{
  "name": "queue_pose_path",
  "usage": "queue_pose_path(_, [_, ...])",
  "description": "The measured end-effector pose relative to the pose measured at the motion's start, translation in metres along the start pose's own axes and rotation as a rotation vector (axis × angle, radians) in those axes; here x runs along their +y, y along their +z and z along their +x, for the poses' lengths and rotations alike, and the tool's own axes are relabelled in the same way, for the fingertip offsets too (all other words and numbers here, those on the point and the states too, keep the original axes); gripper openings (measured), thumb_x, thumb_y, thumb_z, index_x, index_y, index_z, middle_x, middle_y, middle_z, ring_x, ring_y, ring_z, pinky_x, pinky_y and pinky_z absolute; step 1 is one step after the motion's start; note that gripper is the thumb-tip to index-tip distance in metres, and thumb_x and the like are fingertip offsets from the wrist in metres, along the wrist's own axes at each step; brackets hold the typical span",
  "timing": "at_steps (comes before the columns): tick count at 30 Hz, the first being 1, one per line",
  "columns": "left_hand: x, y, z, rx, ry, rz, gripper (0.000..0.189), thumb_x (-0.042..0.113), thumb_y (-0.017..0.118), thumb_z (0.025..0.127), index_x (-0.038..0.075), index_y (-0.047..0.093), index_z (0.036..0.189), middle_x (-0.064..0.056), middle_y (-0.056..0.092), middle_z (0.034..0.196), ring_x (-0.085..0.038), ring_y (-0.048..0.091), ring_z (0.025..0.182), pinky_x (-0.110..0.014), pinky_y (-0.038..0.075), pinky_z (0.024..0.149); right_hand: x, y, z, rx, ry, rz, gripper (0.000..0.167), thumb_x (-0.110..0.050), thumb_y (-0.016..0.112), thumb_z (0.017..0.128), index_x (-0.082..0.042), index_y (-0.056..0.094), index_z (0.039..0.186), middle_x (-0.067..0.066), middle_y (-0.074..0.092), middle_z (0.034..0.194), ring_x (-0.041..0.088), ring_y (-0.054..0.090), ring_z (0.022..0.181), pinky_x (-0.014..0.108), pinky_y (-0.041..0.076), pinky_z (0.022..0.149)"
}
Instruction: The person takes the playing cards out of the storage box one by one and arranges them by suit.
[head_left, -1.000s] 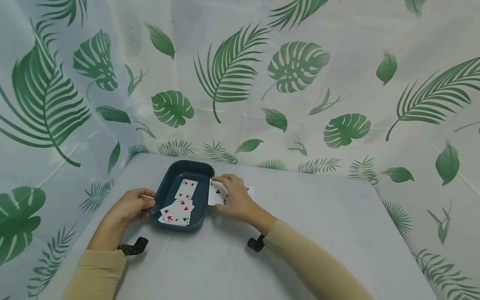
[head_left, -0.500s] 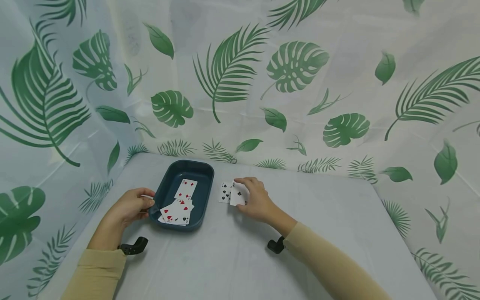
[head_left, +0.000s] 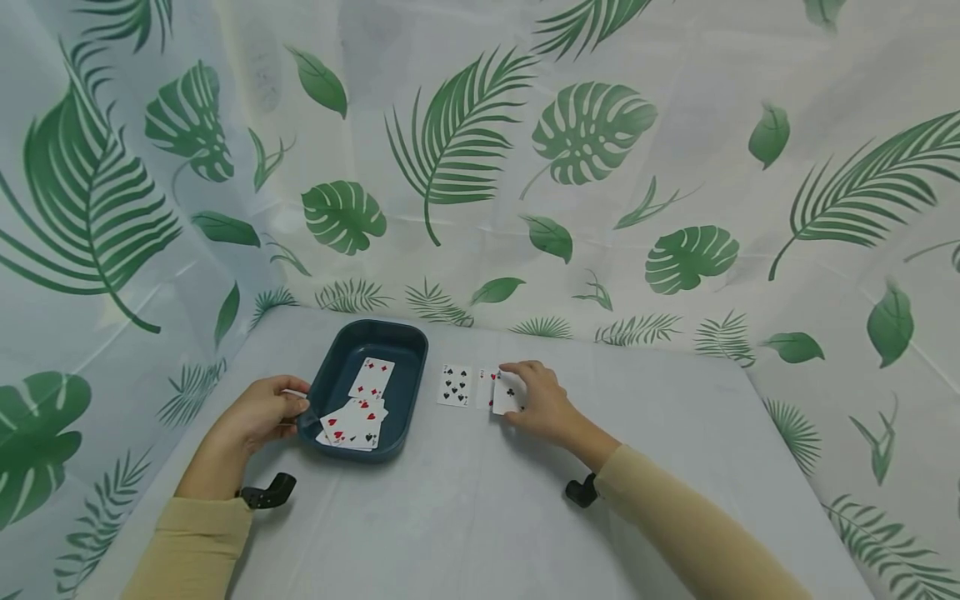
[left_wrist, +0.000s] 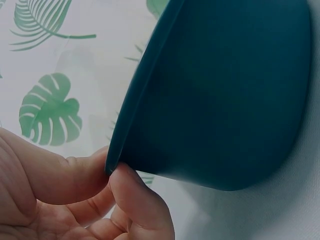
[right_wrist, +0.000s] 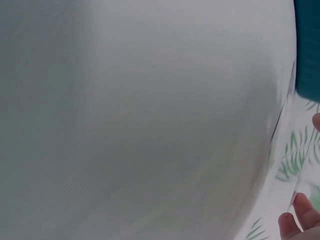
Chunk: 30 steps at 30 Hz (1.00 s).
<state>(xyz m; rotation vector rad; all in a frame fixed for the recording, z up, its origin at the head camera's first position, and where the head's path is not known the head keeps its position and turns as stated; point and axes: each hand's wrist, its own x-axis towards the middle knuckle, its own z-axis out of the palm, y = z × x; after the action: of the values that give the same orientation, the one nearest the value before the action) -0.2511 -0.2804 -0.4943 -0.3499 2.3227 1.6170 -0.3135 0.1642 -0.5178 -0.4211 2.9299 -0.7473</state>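
Note:
My left hand [head_left: 270,410] pinches the near-left rim of a dark blue rectangular tray [head_left: 405,417]; in the left wrist view, thumb and finger [left_wrist: 142,202] meet on that rim. Inside the tray lie a four of diamonds [head_left: 372,378] and a fanned heap of playing cards [head_left: 352,425] with hearts and spades showing. To the right, my right hand [head_left: 547,406] holds a clubs card [head_left: 506,394] by its opposite edges. That card overlaps a red-suited card [head_left: 483,389]. A spades card [head_left: 454,386] lies face up between tray and hand.
A white cloth covers the table [head_left: 450,517], backed by a leaf-printed curtain [head_left: 480,167]. Black curved wrist pieces [head_left: 270,492] stick out below both wrists. The tray's outer wall [right_wrist: 307,50] shows at the right wrist view's edge.
My right hand has moved right with the clubs card, away from the tray's side. The spades card and part of the red-suited card have come into sight. The left hand and tray stay put.

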Motion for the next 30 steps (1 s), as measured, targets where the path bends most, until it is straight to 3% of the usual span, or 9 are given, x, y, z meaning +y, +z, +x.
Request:
queue_pose_path(13, [0.0, 0.0, -0.002, -0.007, 0.005, -0.005, 0.037, 0.002, 0.058, 0.106, -0.009, 0.051, 0.14, -0.009, 0.061, 0.099, -0.019, 0.058, 0.078, -0.032, 0.057, 0.067, 0.025, -0.004, 0.004, -0.049, 0.09, -0.028, 0.077, -0.018, 0.085, 0.086, -0.02, 0.053, 0.156, 0.012, 0.048, 0.164, 0.041, 0.04, 0.155, 0.077, 0.032, 0.119])
queue_pose_path(23, [-0.001, 0.0, 0.0, -0.004, 0.0, -0.007, 0.037, 0.002, 0.058, 0.106, -0.009, 0.051, 0.14, -0.009, 0.061, 0.099, -0.019, 0.057, 0.078, -0.033, 0.057, 0.068, 0.03, -0.003, 0.008, -0.069, 0.145, -0.082, 0.074, -0.019, 0.085, 0.087, -0.022, 0.054, 0.155, 0.013, 0.046, 0.166, 0.044, 0.04, 0.154, 0.077, 0.03, 0.118])
queue_pose_path(30, [0.001, 0.001, -0.002, -0.006, 0.0, -0.008, 0.036, 0.002, 0.058, 0.106, -0.009, 0.051, 0.139, -0.008, 0.061, 0.099, -0.019, 0.058, 0.078, -0.033, 0.057, 0.068, 0.028, -0.004, 0.008, -0.054, 0.145, -0.083, 0.084, -0.019, 0.085, 0.085, -0.026, 0.048, 0.16, 0.011, 0.042, 0.169, 0.044, 0.037, 0.156, 0.076, 0.03, 0.119])
